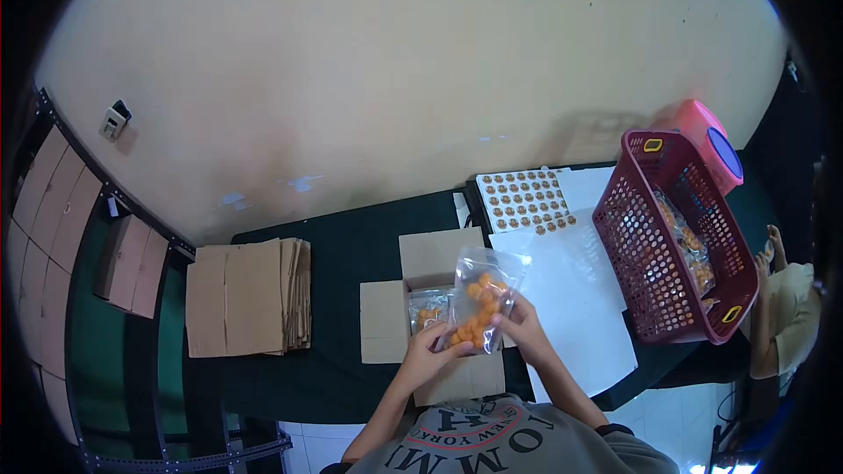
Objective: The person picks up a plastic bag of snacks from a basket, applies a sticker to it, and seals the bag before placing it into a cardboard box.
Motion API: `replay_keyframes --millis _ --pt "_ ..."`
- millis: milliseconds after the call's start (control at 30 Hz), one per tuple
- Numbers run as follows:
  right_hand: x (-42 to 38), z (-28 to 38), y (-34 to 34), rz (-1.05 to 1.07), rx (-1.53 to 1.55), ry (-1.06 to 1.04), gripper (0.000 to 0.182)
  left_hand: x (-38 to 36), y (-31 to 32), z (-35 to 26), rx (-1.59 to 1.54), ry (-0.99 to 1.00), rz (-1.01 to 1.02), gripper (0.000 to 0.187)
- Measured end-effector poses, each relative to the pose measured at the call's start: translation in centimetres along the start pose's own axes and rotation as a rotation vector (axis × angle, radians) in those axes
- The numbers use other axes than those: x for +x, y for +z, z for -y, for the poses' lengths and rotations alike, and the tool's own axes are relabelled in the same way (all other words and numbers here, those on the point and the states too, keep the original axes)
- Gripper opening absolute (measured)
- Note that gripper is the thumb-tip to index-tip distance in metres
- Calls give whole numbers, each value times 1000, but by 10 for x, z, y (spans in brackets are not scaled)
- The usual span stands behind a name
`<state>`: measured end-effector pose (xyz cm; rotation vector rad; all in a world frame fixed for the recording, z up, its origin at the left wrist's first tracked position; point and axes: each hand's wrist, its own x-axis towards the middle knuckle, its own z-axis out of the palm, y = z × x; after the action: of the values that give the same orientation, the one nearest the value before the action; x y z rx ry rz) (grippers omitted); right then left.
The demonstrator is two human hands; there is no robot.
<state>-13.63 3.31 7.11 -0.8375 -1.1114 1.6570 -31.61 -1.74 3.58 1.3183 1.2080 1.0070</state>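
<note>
A clear plastic pouch of orange ball-shaped snacks [479, 309] is held upright between my two hands. My left hand [428, 353] grips its lower left side, and my right hand [522, 330] pinches its lower right edge. Behind and below the pouch stands an open cardboard box [384, 323] with its flaps folded out. Inside it, another clear pouch [428, 309] with orange pieces shows on the left. The pouch in my hands hides the right part of the box's inside.
Folded flat cartons [237, 298] are stacked on the left of the dark table. On the right, a maroon perforated basket [628, 250] holds several filled pouches. A sheet of round stickers [525, 200] lies on a white surface [571, 316]. Another person [790, 316] is at the far right.
</note>
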Motion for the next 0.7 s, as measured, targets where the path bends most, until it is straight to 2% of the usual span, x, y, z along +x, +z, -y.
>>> replay_keyframes --millis 133,200,333,400,500,633,700 --pt "16 14 -10 -23 -47 -18 23 -3 -2 -5 207 104 117 38" --pt "20 12 -8 -66 -76 -36 11 -5 4 -7 -98 31 11 38" --pt "24 4 -2 -111 -19 -12 10 -3 4 -9 -18 76 81 38" --pt "23 4 0 -98 -4 12 10 -3 10 -23 -202 -24 79 37" --pt "21 15 9 -104 19 49 11 0 15 -15 -316 -119 25 36" --pt "19 9 3 -112 -20 54 12 2 15 -14 -282 -104 -3 35" --pt "21 6 -3 -111 -53 61 13 2 16 -15 -373 -203 53 36"
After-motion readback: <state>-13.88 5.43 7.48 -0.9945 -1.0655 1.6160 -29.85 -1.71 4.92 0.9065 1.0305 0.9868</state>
